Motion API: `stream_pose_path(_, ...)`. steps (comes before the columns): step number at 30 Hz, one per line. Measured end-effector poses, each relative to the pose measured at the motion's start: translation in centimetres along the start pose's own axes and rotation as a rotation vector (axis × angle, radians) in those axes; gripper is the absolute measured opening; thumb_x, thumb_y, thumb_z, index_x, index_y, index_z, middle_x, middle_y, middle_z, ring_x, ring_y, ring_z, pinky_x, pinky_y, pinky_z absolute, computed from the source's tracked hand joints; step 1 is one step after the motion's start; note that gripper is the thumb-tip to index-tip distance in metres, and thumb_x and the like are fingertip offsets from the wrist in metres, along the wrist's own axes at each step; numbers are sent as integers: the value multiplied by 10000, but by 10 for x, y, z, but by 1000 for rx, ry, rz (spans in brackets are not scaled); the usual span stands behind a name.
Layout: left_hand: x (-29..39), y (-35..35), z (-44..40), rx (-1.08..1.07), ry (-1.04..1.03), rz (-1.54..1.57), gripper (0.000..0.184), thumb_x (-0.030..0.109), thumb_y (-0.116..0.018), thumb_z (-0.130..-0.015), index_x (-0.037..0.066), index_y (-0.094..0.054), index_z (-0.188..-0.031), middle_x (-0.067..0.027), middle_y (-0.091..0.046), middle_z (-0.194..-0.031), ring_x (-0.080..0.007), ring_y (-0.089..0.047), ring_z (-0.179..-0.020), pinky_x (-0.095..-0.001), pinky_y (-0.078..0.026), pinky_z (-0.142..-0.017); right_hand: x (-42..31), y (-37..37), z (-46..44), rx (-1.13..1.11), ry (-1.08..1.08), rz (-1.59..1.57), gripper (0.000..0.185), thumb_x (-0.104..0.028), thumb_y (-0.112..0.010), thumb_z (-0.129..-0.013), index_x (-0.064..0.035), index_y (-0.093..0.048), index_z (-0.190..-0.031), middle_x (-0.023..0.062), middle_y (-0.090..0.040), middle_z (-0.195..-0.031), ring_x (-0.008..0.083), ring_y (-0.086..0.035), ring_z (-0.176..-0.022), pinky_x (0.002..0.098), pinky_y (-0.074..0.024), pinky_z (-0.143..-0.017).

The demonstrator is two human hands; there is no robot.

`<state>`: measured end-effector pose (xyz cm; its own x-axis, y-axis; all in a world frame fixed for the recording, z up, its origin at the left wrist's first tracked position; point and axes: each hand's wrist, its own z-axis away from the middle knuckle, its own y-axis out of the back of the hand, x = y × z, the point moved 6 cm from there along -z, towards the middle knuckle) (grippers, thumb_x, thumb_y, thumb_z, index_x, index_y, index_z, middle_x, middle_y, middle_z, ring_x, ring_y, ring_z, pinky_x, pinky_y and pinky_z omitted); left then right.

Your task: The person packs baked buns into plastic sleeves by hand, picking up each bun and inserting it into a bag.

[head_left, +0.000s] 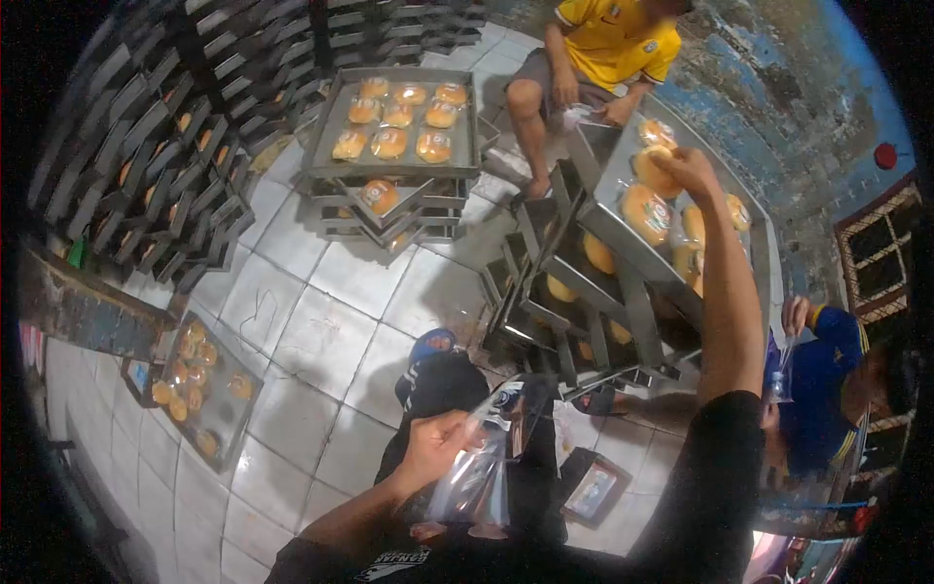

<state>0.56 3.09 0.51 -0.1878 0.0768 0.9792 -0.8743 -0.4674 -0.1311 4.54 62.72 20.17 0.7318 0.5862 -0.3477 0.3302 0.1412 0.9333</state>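
Note:
My left hand (435, 450) is closed on a clear plastic bag (474, 484) above my lap. The bag hangs down from the fingers, with dark print near its upper end. At the upper right, my right hand (699, 177) reaches over a metal tray (608, 180) and has its fingers closed on a round golden bun (658, 170). More buns lie in this tray, among them a bun in a printed clear bag (645, 214) just below the hand. Part of the tray is hidden by my forearm.
Under that tray, several crisscrossed trays (584, 321) hold buns. Another tray (326, 161) of bagged buns tops a stack ahead. A tray of buns (229, 453) lies on the tiled floor at left. Co-workers in yellow (615, 44) and blue (827, 389) sit nearby.

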Motion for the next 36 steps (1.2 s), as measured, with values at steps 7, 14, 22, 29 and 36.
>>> stream_pose_path(7, 0, -1, 2, 86, 90, 341, 300, 225, -501, -1097, -25, -603, -1230, -147, -751, -992, -203, -747, -817, -302, -604, -690, -81, 56, 119, 35, 66, -656, 445, -237, -767, -911, -4, -646, -1271, 116, -714, -1108, 206, -702, -959, 355, -575, -772)
stream_pose_path(14, 17, 27, -36, 278, 155, 762, 210, 228, -558, -1061, 32, -566, -1137, -210, -698, -1221, -291, -685, -1129, -459, -564, -959, -184, -1, 376, -49, 41, -1035, 513, -249, -790, -893, -35, -613, -1325, 114, -683, -1240, 226, -672, -1118, 363, -530, -973)
stream_pose_path(22, 47, -16, -35, 252, 160, 712, 183, 193, -574, -1049, 12, -564, -1072, -240, -694, -1135, -321, -702, -1082, -428, -584, -955, -182, -120, 476, 349, 670, -448, 419, 101, -729, -668, -28, -656, -1060, 182, -620, -1160, 409, -636, -1115, 468, -549, -960)
stream_pose_path(29, 57, -10, -23, 132, 242, 854, 472, 352, -394, -1108, -55, -599, -1231, -234, -679, -1252, -353, -662, -1197, -459, -533, -1033, -204, -104, 487, 275, 796, -435, 423, 98, -673, -629, -11, -652, -1037, 170, -643, -1133, 392, -648, -1102, 482, -544, -984)
stream_pose_path(36, 52, -20, -7, 117, 268, 846, 408, 289, -428, -1095, -19, -571, -1321, -189, -659, -1302, -303, -643, -1211, -426, -511, -1057, -198, -112, 480, 365, 812, -431, 366, 69, -674, -683, -4, -653, -1041, 178, -647, -1132, 404, -655, -1085, 502, -539, -991)
